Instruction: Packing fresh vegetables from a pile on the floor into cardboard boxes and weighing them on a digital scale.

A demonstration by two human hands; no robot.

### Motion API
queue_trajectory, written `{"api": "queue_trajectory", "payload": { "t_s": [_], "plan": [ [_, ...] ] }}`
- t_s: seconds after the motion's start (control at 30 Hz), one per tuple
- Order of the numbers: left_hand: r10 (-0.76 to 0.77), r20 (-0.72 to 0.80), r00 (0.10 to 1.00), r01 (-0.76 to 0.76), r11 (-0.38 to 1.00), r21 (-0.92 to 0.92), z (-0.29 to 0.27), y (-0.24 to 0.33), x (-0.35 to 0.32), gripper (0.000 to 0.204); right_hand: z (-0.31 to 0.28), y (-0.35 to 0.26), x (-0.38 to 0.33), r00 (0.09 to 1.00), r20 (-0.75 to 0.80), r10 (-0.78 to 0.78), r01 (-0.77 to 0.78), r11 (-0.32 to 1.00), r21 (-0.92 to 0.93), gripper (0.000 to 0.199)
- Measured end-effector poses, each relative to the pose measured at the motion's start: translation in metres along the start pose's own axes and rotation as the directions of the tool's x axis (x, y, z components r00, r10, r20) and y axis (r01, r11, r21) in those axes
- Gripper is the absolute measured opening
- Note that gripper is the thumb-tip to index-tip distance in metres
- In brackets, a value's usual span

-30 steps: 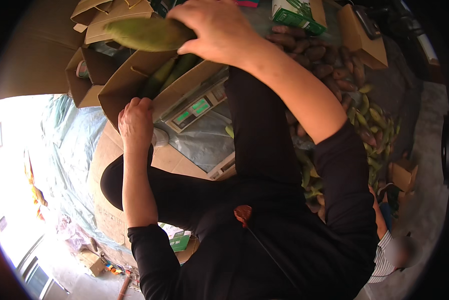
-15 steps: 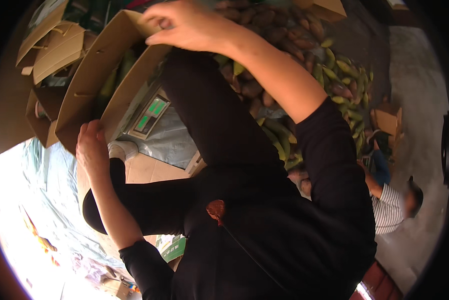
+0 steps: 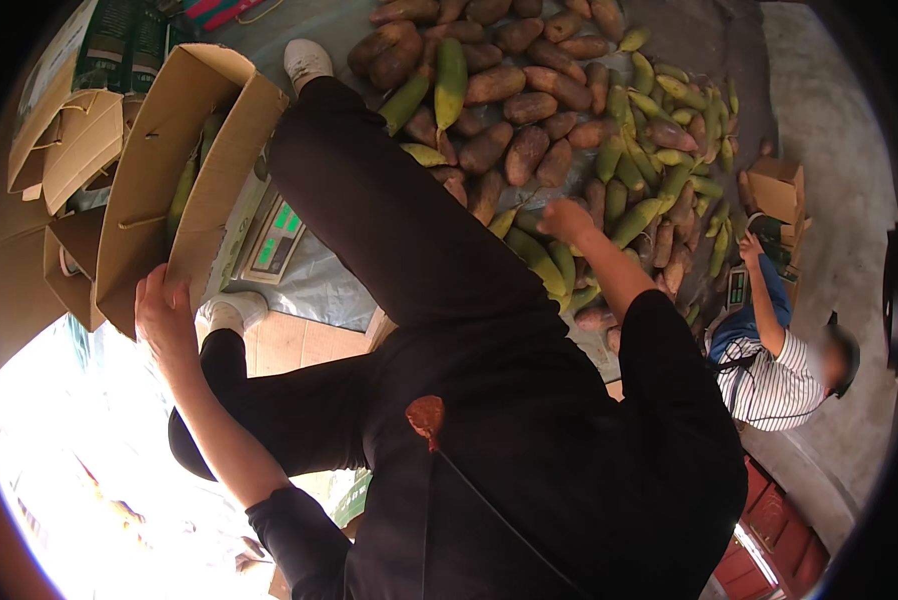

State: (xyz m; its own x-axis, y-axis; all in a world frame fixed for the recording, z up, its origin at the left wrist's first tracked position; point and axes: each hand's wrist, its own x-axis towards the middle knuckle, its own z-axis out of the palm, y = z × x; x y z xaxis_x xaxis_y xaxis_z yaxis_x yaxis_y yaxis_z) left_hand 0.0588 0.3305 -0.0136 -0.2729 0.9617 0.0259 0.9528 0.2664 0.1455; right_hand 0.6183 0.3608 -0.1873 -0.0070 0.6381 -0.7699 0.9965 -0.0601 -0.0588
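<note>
My left hand grips the near rim of an open cardboard box that holds a few long green fruits. My right hand reaches down to a big pile of long green and brown fruits on the ground. Its fingers curl over a green fruit at the pile's near edge, and whether they grasp it is hidden. My black-clad legs stretch between the box and the pile.
A weighing scale with a green display stands under the box. More folded cardboard boxes are stacked at the left. Another person in a striped shirt crouches at the right beside a small box.
My right hand has left the box, where it held a green fruit, and swung right down to the pile. The view has turned toward the pile. My left hand stays on the box.
</note>
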Motion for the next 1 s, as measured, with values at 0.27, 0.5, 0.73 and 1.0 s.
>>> {"api": "queue_trajectory", "payload": {
  "t_s": [0.27, 0.5, 0.73, 1.0],
  "plan": [
    [-0.054, 0.035, 0.998, 0.052, 0.997, 0.049, 0.006, 0.008, 0.008, 0.032, 0.102, 0.039, -0.043, 0.965, -0.029, 0.26, -0.251, 0.95, 0.189, 0.06],
    [-0.079, 0.036, 0.996, 0.076, 0.994, 0.082, 0.003, 0.007, 0.003, 0.03, 0.095, -0.008, -0.054, 0.911, -0.033, 0.412, -0.413, 0.908, -0.061, 0.044],
    [-0.086, 0.038, 0.996, 0.083, 0.995, 0.059, 0.001, 0.012, 0.002, 0.029, 0.106, 0.0, -0.045, 0.911, -0.089, 0.402, -0.411, 0.896, -0.165, 0.027],
    [-0.054, -0.019, 0.998, 0.054, 0.998, 0.033, -0.002, 0.006, 0.003, 0.029, 0.1, 0.009, -0.04, 0.915, -0.069, 0.397, -0.4, 0.916, -0.023, 0.025]
  ]
}}
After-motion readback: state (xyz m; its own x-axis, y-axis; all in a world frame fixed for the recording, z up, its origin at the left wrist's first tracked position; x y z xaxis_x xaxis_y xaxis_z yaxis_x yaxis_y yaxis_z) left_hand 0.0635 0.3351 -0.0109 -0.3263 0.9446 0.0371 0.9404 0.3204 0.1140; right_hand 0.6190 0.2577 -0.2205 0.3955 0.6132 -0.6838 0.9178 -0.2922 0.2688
